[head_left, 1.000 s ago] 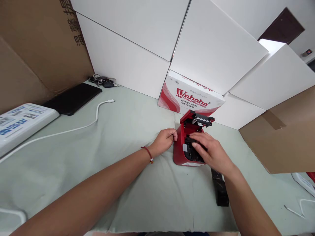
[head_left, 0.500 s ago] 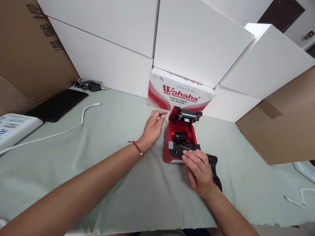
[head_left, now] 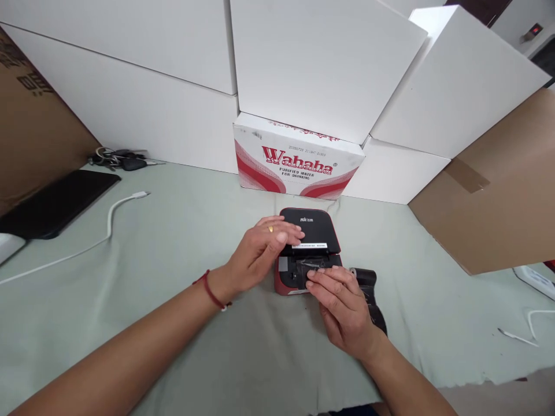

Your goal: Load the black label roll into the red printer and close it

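A small red-and-black label printer (head_left: 284, 286) sits on the cloth, its black lid (head_left: 318, 228) lowered over the paper bay. My left hand (head_left: 255, 245) rests on the lid's left side with fingers stretched out and nothing held. At the printer's front, a strip of dark shiny film (head_left: 307, 267) lies over the black front part. The fingers of my right hand (head_left: 344, 306) press together on the film's front end; the thumb is mostly hidden beneath. Just right of the printer, partly behind this hand, lies a black roll (head_left: 366, 277) of similar material.
Behind the printer stands a Wahaha water carton (head_left: 299, 159) against stacked white boxes (head_left: 303, 63). A white cable (head_left: 110, 216), a black phone-like slab (head_left: 65, 202) and keys (head_left: 124, 159) lie at left. Brown cardboard (head_left: 489, 190) and another white cable (head_left: 518, 341) are at right.
The printer's lid has swung from raised to lowered, my left hand coming from beside it onto its top. My right hand stays at the film on the front. The view has shifted slightly.
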Available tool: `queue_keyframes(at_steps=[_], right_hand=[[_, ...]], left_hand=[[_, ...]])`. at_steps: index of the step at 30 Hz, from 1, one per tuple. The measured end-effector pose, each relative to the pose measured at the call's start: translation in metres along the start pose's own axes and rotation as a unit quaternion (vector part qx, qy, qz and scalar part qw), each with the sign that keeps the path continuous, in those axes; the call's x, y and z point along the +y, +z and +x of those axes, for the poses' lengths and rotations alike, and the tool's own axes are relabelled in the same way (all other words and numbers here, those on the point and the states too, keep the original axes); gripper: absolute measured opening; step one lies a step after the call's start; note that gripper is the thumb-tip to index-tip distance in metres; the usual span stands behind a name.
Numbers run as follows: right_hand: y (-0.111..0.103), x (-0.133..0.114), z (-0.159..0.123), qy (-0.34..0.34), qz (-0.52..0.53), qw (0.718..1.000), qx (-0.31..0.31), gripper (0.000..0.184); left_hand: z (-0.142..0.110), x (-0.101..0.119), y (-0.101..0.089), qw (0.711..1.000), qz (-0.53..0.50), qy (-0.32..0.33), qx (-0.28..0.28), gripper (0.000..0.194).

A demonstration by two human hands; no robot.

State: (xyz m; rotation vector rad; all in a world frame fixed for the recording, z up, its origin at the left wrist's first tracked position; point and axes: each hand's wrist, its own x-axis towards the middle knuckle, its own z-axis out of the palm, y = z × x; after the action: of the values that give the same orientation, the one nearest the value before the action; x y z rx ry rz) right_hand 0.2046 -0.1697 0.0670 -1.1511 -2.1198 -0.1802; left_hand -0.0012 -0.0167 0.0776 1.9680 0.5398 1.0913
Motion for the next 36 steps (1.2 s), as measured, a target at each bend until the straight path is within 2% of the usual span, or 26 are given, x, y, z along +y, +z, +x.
queue_keyframes(at_steps=[3,6,12,15,17,19,22,24,26,28,31,36], right_hand=[[0.0,0.0,-0.003,0.005,-0.001,1.0,-0.009,0.062],[0.001,0.002,-0.005,0.006,0.002,1.0,-0.019,0.061],[-0.004,0.002,-0.006,0.002,0.012,1.0,-0.012,0.06],[-0.02,0.004,-0.007,0.057,-0.03,0.997,0.046,0.06],[-0.034,0.011,-0.009,0.121,-0.071,0.985,0.098,0.054],[-0.047,0.022,-0.015,0.184,-0.093,0.972,0.113,0.04],[-0.058,0.045,-0.034,0.279,-0.107,0.953,0.049,0.028],[-0.059,0.059,-0.052,0.327,-0.105,0.939,-0.021,0.033],[-0.057,0.067,-0.07,0.349,-0.086,0.929,-0.091,0.039],[-0.054,0.071,-0.081,0.352,-0.069,0.924,-0.132,0.041],[-0.05,0.072,-0.085,0.343,-0.067,0.925,-0.15,0.039],[-0.052,0.073,-0.07,0.321,-0.074,0.927,-0.181,0.036]], left_hand=[[-0.008,-0.007,0.005,0.998,0.038,0.055,0.007,0.057],[-0.008,-0.012,0.007,0.995,0.065,0.078,0.006,0.05],[-0.006,-0.015,0.006,0.994,0.082,0.068,-0.033,0.018],[-0.009,-0.019,0.006,0.997,0.03,0.044,-0.052,0.015],[-0.014,-0.022,0.006,0.998,-0.025,0.005,-0.054,0.025],[-0.018,-0.026,0.007,0.994,-0.094,-0.042,-0.039,0.05],[-0.023,-0.031,0.007,0.971,-0.204,-0.118,-0.04,0.096],[-0.024,-0.034,0.006,0.951,-0.261,-0.149,-0.069,0.109],[-0.024,-0.036,0.005,0.939,-0.29,-0.161,-0.089,0.117],[-0.024,-0.037,0.004,0.937,-0.293,-0.165,-0.093,0.122],[-0.024,-0.04,0.003,0.938,-0.285,-0.173,-0.096,0.123],[-0.024,-0.043,0.003,0.94,-0.284,-0.161,-0.095,0.119]])
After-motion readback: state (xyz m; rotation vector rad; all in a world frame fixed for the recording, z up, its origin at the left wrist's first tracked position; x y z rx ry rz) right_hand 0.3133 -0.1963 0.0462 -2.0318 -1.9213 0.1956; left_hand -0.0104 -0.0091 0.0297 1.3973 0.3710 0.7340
